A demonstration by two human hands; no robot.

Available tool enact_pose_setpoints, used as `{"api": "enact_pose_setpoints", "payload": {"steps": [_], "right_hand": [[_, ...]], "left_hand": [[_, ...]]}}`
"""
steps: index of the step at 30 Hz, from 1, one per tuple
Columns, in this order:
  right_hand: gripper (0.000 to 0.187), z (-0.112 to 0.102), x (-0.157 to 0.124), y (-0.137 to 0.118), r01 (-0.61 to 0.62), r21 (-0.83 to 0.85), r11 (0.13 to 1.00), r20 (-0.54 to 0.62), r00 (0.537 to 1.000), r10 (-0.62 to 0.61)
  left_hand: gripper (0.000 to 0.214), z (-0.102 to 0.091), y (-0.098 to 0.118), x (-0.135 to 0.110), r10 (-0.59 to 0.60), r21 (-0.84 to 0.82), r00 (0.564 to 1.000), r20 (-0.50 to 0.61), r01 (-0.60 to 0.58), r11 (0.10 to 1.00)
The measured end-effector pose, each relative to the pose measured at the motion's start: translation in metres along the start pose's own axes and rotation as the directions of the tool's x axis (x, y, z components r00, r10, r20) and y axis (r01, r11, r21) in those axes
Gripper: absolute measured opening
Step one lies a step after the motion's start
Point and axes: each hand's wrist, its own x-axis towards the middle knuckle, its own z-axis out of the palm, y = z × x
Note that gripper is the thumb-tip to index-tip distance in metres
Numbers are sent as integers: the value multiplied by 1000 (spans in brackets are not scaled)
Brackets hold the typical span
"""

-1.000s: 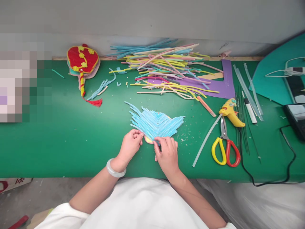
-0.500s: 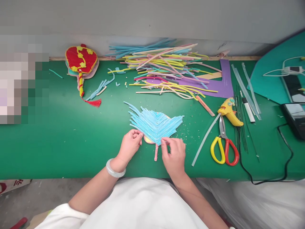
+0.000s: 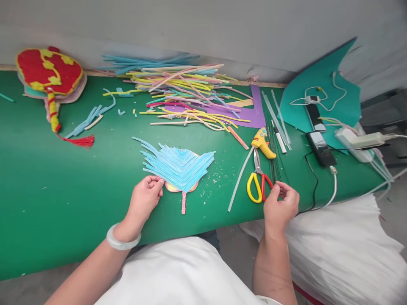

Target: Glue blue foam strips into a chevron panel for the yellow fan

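Note:
A fan shape covered with light-blue strips in a chevron pattern point(image 3: 178, 165) lies flat on the green table point(image 3: 63, 190), its pink handle point(image 3: 183, 204) pointing toward me. My left hand point(image 3: 144, 200), with a pale bangle on the wrist, has its fingers curled onto the fan's lower left edge. Off to the right, my right hand point(image 3: 281, 205) hovers at the table's front edge, beside the red handle of the red-and-yellow scissors point(image 3: 257, 186). Its thumb and fingers are pinched together; what they hold, if anything, is too small to make out.
A yellow glue gun point(image 3: 262, 143), a clear glue stick point(image 3: 238, 180) and thin dark wires point(image 3: 273, 163) lie by the scissors. Behind are a pile of coloured strips point(image 3: 178, 89), a purple sheet point(image 3: 256, 112) and a red-and-yellow finished fan point(image 3: 47, 72). Phones, cables and a power strip point(image 3: 359, 140) sit right.
My right hand left the fan's lower edge and moved right to the scissors. My view swung right, shifting everything leftward. The left hand stayed on the fan.

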Motion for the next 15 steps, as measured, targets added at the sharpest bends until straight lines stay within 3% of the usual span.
{"api": "enact_pose_setpoints", "payload": {"steps": [8, 15], "right_hand": [[28, 15, 15, 10, 90, -10, 996, 77, 993, -89], [37, 53, 84, 14, 219, -87, 972, 144, 968, -206]], "left_hand": [[29, 3, -2, 0, 7, -9, 1000, -13, -7, 1000], [26, 1, -4, 0, 25, -5, 1000, -9, -26, 1000]]}}
